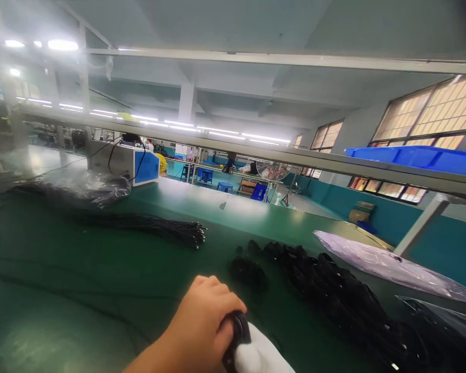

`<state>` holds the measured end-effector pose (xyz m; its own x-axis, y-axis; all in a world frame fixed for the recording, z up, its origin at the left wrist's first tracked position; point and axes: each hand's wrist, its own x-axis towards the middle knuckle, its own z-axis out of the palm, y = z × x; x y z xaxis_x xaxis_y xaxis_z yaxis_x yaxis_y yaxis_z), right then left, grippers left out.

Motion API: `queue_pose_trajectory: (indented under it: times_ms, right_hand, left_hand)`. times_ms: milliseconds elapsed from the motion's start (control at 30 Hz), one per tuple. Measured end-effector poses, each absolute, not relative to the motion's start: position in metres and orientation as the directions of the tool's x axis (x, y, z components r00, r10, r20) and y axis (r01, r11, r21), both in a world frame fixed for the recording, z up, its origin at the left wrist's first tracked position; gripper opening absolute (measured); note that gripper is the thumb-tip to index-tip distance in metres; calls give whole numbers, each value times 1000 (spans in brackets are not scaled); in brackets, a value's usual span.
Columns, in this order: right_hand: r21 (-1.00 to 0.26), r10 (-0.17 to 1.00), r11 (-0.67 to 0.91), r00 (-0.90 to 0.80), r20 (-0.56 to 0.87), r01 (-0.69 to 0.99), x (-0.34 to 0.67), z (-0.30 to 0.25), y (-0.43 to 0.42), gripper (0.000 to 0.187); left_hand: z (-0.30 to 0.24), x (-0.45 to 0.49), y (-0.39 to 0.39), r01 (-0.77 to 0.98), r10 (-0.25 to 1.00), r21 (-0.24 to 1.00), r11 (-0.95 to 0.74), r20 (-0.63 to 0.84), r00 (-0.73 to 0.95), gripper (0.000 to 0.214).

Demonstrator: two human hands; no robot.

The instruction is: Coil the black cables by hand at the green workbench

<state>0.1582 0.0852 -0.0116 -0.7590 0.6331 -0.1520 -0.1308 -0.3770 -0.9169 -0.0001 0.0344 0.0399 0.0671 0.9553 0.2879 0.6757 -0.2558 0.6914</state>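
So the left hand (204, 318) is wrapped around a black cable coil (241, 329), bottom center, thumb and fingers closed on it. Right hand (270, 352) looks white-gloved and is up against the coil at about 4 o'clock; it's cut off by the frame, so can't tell how tight its grip is. Just past the coil at 12 is a small dark clump (248, 272) on the green tabletop (101, 269). Big heap of black cables (326, 290) at 2, with a pinkish plastic bag (373, 261) beyond it. Straight cable bundle (178, 230) at 11, then a blue-and-white box (145, 166) further out that way. Clear plastic (101, 189) sits between 10 and 11.
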Motion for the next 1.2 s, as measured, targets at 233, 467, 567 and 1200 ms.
queue_pose_trajectory:
  times_ms: [233, 467, 567, 1200]
  right_hand:
    - [-786, 548, -587, -810, -209, -194, 134, -27, 85, 58]
    - [-933, 545, -352, -827, -137, -78, 143, -28, 94, 61]
    - [-898, 563, -419, -815, -139, -136, 144, -24, 94, 63]
    - [-909, 530, -407, -833, -157, -88, 138, -31, 93, 50]
  left_hand:
    - [31, -28, 47, 307, 974, 947, -100, 30, 225, 38]
    - [19, -22, 48, 547, 997, 835, -59, 79, -13, 28]
    - [9, -15, 42, 466, 972, 883, 47, 67, -226, 28]
    - [-20, -8, 22, 579, 943, 813, -59, 235, -235, 29]
